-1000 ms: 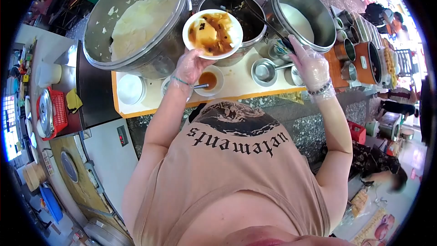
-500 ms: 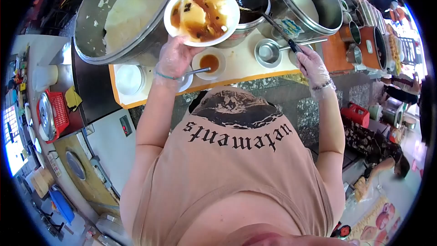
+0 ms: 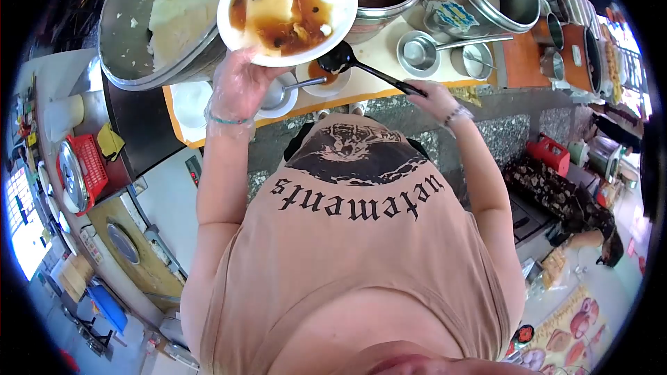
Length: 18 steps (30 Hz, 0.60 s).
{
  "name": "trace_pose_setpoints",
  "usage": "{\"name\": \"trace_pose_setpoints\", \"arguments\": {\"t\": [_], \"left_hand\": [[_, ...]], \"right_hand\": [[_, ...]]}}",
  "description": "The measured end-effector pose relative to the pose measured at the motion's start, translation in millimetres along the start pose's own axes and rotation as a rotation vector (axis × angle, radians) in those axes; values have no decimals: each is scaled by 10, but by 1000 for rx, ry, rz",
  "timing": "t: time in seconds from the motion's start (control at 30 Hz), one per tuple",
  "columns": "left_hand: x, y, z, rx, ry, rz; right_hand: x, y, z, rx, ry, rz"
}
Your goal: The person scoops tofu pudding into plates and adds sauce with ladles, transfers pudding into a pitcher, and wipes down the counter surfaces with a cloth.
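My left hand [image 3: 242,90], in a clear plastic glove, grips the near rim of a white bowl [image 3: 226,10] and holds it up, tilted toward me. White tofu-like pieces [image 3: 271,3] lie in brown syrup inside it, with dark bits. My right hand [image 3: 436,102], also gloved, is closed round the handle of a black ladle [image 3: 375,73]. The ladle's head hangs over a small white dish of brown liquid [image 3: 342,87], just below and right of the bowl. Behind it stands a metal pot [image 3: 382,22] with dark brown contents.
A large metal pot [image 3: 156,76] with a white mass stands at left, another metal pot [image 3: 517,17] at right. A small saucepan [image 3: 419,62], a metal cup [image 3: 479,61] and a metal scoop [image 3: 283,101] sit on the counter [image 3: 385,87]. A co-worker [image 3: 563,198] is at far right.
My right hand has brought the ladle out of the middle pot, toward me and left, over the small dish. My left hand has shifted the bowl slightly left and it looks nearer.
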State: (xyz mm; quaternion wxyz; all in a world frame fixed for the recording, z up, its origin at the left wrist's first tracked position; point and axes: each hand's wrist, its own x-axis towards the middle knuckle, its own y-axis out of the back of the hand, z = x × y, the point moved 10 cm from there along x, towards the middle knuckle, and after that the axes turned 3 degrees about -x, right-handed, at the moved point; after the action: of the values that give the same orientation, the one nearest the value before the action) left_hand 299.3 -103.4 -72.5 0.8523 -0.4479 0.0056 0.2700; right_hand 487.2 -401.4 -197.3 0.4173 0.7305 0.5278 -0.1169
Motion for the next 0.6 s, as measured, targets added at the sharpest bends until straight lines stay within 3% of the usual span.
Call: {"name": "trace_pose_setpoints", "arguments": {"t": [0.07, 0.2, 0.27, 0.33, 0.37, 0.47, 0.5, 0.57, 0.6], "left_hand": [[-26, 37, -2, 0, 1, 18], [-64, 85, -9, 20, 14, 37], [-80, 135, -55, 9, 53, 61], [-100, 179, -113, 19, 76, 57], [-98, 204, -150, 24, 89, 56], [-94, 251, -264, 58, 152, 51], [-92, 176, -279, 55, 116, 68], [-81, 80, -371, 53, 145, 42], [-71, 28, -451, 45, 177, 29]], "right_hand": [[262, -122, -58, -314, 173, 75], [908, -365, 227, -392, 119, 28], [1203, -365, 412, -296, 69, 37], [1222, -115, 534, -145, -242, 125], [1389, -9, 854, -55, -301, 300], [1374, -49, 1235, 805, -486, 578], [1504, -96, 1434, 815, -479, 588], [1590, 357, 1437, 392, -1, 915], [1188, 403, 1005, 704, -104, 897]]}}
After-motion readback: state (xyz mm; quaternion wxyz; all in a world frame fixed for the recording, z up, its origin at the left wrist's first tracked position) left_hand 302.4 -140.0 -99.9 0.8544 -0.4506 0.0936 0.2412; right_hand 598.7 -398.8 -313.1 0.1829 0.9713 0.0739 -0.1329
